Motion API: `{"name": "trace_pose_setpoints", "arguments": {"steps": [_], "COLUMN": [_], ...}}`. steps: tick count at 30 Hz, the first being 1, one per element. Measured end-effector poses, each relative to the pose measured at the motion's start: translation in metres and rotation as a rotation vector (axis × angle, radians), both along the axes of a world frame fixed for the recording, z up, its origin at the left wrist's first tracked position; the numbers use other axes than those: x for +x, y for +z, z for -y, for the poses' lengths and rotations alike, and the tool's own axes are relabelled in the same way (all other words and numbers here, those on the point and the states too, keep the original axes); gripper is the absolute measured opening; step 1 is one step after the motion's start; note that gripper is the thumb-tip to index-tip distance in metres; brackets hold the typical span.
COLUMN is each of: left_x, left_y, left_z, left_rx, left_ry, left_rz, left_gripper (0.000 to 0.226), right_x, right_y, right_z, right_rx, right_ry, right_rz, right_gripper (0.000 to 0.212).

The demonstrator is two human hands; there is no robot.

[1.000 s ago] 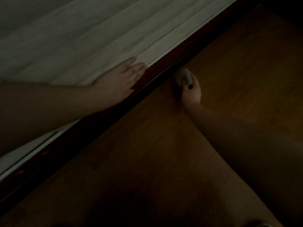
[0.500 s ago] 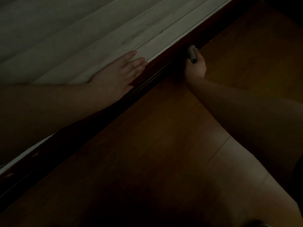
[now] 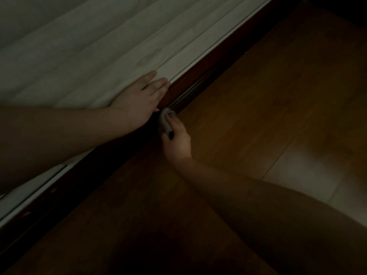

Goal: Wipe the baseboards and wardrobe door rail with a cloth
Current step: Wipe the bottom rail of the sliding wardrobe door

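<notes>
Head view, dim light: the right hand [image 3: 177,141] curls its fingers [image 3: 172,118] around a small pale cloth [image 3: 164,122], pressing it onto the dark rail [image 3: 190,90] just below the left hand [image 3: 139,102], whose straight fingers lie flat on the pale door [image 3: 119,56], beside the wooden floor [image 3: 258,96].

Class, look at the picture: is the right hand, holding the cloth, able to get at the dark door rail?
Probably yes: the right hand already holds the cloth against the rail, and nothing blocks its way.
</notes>
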State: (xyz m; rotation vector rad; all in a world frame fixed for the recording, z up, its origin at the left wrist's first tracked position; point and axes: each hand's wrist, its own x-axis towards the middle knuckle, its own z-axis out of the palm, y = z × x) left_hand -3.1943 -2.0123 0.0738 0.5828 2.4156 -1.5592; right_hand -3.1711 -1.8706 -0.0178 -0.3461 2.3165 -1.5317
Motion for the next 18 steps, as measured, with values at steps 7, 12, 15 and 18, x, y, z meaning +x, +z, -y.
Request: {"name": "trace_pose_setpoints", "arguments": {"steps": [7, 12, 15, 18], "left_x": [-0.001, -0.008, -0.009, -0.006], "left_y": [-0.005, -0.007, -0.009, -0.014], "left_z": [0.005, 0.012, 0.017, 0.018], "left_rx": [-0.026, -0.028, -0.061, -0.091], "left_ry": [-0.068, -0.125, -0.125, -0.13], "left_rz": [-0.007, -0.001, -0.015, -0.03], "left_gripper": [0.059, 0.061, 0.063, 0.063], "right_x": [0.035, 0.021, -0.017, -0.082], "right_y": [-0.005, -0.01, -0.013, -0.011], "right_z": [0.003, -0.017, -0.044, -0.068], "right_rx": [-0.022, -0.04, -0.049, -0.148], "right_ry": [0.159, 0.282, 0.044, -0.368], "right_rz": [0.013, 0.033, 0.182, 0.312], "right_gripper": [0.057, 0.055, 0.05, 0.047]}}
